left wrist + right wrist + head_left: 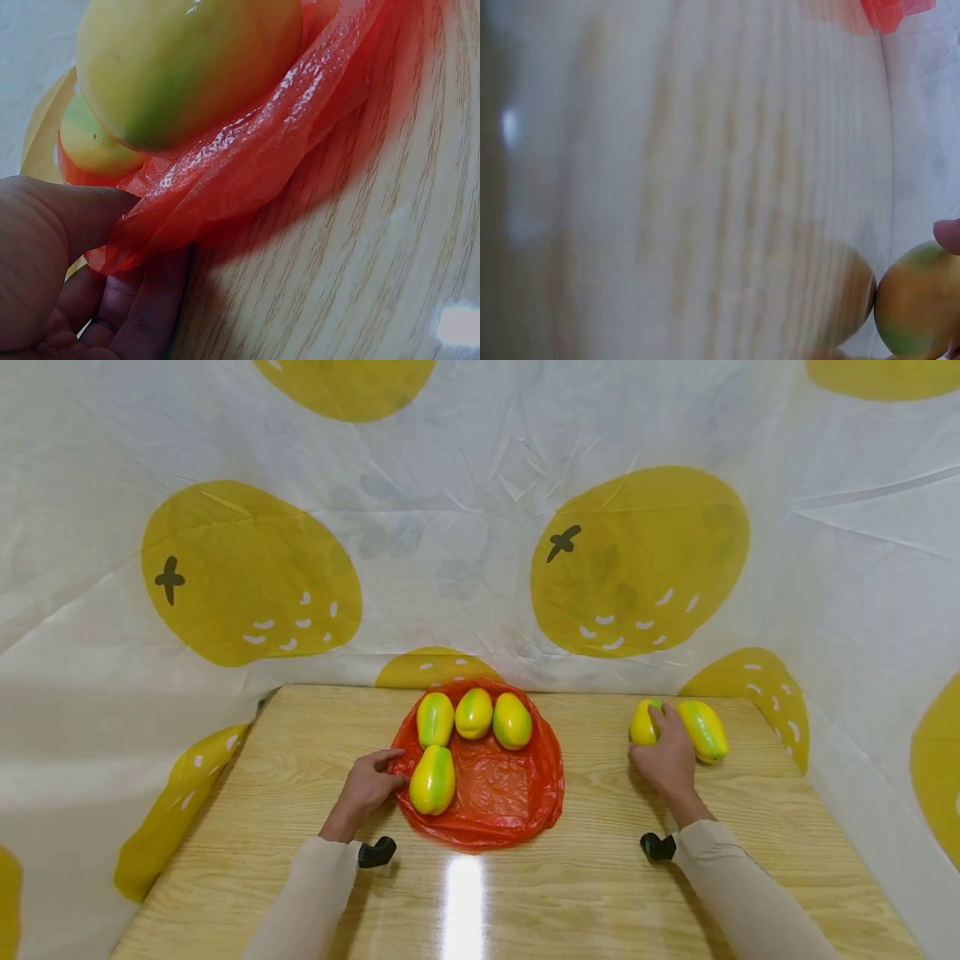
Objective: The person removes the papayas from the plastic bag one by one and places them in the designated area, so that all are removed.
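A red plastic bag (491, 785), opened out with a rolled rim, lies mid-table. Inside it, three yellow-green papayas stand along the back, among them the middle papaya (474, 714); a nearer papaya (432, 781) lies at its left side. My left hand (369, 785) pinches the bag's left rim, thumb (94, 214) above and fingers below. To the right, my right hand (667, 752) grips a papaya (642, 723) that still appears on the table; the hand partly hides it. Just right of that hand lies another papaya (703, 731).
The wood-grain table (600, 893) runs back to a white cloth (450, 552) printed with large yellow fruit, which also hangs at both sides. Black wrist cameras, such as the right one (657, 847), sit at each cuff.
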`<action>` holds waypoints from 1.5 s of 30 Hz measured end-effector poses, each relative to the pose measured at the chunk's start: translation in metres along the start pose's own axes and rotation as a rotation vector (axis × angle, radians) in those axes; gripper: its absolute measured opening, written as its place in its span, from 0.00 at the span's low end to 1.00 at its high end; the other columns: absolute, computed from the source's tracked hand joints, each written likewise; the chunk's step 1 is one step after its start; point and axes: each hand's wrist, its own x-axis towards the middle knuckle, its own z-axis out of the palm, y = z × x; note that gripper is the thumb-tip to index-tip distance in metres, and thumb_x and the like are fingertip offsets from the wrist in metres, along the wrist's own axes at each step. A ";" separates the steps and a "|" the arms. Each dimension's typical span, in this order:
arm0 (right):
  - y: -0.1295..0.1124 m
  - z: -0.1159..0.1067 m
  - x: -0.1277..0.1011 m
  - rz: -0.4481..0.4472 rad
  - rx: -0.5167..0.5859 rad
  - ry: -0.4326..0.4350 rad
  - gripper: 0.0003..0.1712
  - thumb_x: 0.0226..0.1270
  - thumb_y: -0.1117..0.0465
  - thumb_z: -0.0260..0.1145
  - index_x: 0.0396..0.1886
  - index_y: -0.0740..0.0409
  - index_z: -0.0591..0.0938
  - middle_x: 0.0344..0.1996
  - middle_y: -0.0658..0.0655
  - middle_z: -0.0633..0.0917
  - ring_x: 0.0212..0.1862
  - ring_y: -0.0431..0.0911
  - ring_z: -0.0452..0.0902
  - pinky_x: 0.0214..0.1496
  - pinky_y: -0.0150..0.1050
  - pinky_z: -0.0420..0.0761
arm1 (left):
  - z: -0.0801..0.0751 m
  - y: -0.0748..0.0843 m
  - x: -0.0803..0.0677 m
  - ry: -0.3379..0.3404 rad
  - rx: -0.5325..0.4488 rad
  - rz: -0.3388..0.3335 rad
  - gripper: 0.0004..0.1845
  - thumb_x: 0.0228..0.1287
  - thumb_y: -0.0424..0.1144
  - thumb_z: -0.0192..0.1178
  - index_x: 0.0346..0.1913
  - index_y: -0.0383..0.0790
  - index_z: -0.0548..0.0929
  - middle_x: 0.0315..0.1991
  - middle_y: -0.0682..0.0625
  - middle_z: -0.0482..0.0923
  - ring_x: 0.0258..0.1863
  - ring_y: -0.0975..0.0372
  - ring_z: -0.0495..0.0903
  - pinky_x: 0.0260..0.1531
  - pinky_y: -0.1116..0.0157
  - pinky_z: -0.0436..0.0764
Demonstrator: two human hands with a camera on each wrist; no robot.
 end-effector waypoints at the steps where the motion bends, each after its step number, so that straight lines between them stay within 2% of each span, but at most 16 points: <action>1: 0.000 -0.001 -0.001 0.003 0.002 0.002 0.47 0.58 0.66 0.68 0.79 0.70 0.63 0.81 0.74 0.57 0.81 0.71 0.51 0.81 0.68 0.55 | 0.000 0.000 0.000 -0.002 -0.001 0.002 0.31 0.64 0.30 0.67 0.71 0.36 0.77 0.71 0.35 0.75 0.63 0.47 0.77 0.60 0.55 0.85; 9: -0.002 -0.005 -0.007 -0.014 0.020 0.053 0.42 0.61 0.66 0.68 0.75 0.71 0.68 0.79 0.74 0.61 0.83 0.68 0.48 0.84 0.65 0.51 | 0.000 -0.002 -0.002 -0.009 -0.007 -0.002 0.31 0.64 0.30 0.66 0.71 0.37 0.77 0.71 0.35 0.75 0.60 0.48 0.77 0.55 0.61 0.85; 14: -0.008 -0.010 -0.009 -0.050 0.059 0.150 0.37 0.59 0.68 0.69 0.70 0.69 0.74 0.77 0.70 0.67 0.83 0.65 0.52 0.84 0.61 0.55 | -0.001 0.000 -0.003 -0.014 -0.007 0.010 0.31 0.64 0.30 0.66 0.72 0.37 0.76 0.72 0.35 0.74 0.62 0.48 0.77 0.59 0.57 0.85; 18: -0.017 -0.010 -0.014 -0.077 0.104 0.178 0.35 0.59 0.69 0.71 0.68 0.69 0.76 0.76 0.69 0.69 0.82 0.63 0.56 0.83 0.61 0.58 | -0.003 0.001 -0.004 -0.023 0.006 0.008 0.31 0.66 0.31 0.65 0.72 0.37 0.75 0.73 0.35 0.73 0.63 0.47 0.76 0.61 0.55 0.84; 26: -0.041 -0.005 -0.035 -0.076 0.192 0.118 0.35 0.63 0.69 0.71 0.71 0.68 0.75 0.78 0.67 0.68 0.84 0.62 0.53 0.82 0.62 0.59 | -0.003 0.001 -0.003 -0.039 -0.020 0.008 0.31 0.66 0.31 0.66 0.73 0.36 0.75 0.72 0.35 0.73 0.62 0.47 0.76 0.58 0.59 0.85; 31: -0.057 -0.001 -0.048 -0.085 0.266 0.066 0.36 0.64 0.69 0.73 0.73 0.66 0.74 0.79 0.66 0.67 0.84 0.61 0.53 0.81 0.64 0.60 | -0.003 0.003 -0.004 -0.044 -0.025 0.008 0.31 0.66 0.30 0.65 0.73 0.36 0.75 0.71 0.34 0.74 0.59 0.48 0.78 0.52 0.62 0.87; 33: -0.062 0.001 -0.052 -0.092 0.275 0.052 0.37 0.64 0.70 0.73 0.73 0.65 0.74 0.78 0.66 0.68 0.83 0.61 0.54 0.81 0.63 0.61 | -0.002 0.003 -0.004 -0.047 -0.026 0.005 0.31 0.66 0.30 0.65 0.73 0.37 0.75 0.71 0.34 0.74 0.60 0.48 0.78 0.52 0.61 0.87; 39: -0.074 0.006 -0.062 -0.104 0.284 0.008 0.37 0.64 0.68 0.74 0.73 0.64 0.74 0.78 0.66 0.68 0.83 0.62 0.55 0.82 0.63 0.60 | -0.002 0.003 -0.004 -0.039 -0.030 0.002 0.32 0.66 0.30 0.65 0.73 0.36 0.74 0.74 0.34 0.72 0.66 0.46 0.75 0.64 0.52 0.82; 45: -0.083 0.005 -0.069 -0.084 0.296 -0.038 0.38 0.65 0.65 0.74 0.75 0.62 0.73 0.80 0.62 0.66 0.84 0.60 0.53 0.82 0.63 0.59 | -0.002 0.004 -0.005 -0.040 -0.027 0.004 0.32 0.66 0.30 0.65 0.73 0.36 0.74 0.72 0.33 0.73 0.63 0.46 0.77 0.59 0.57 0.85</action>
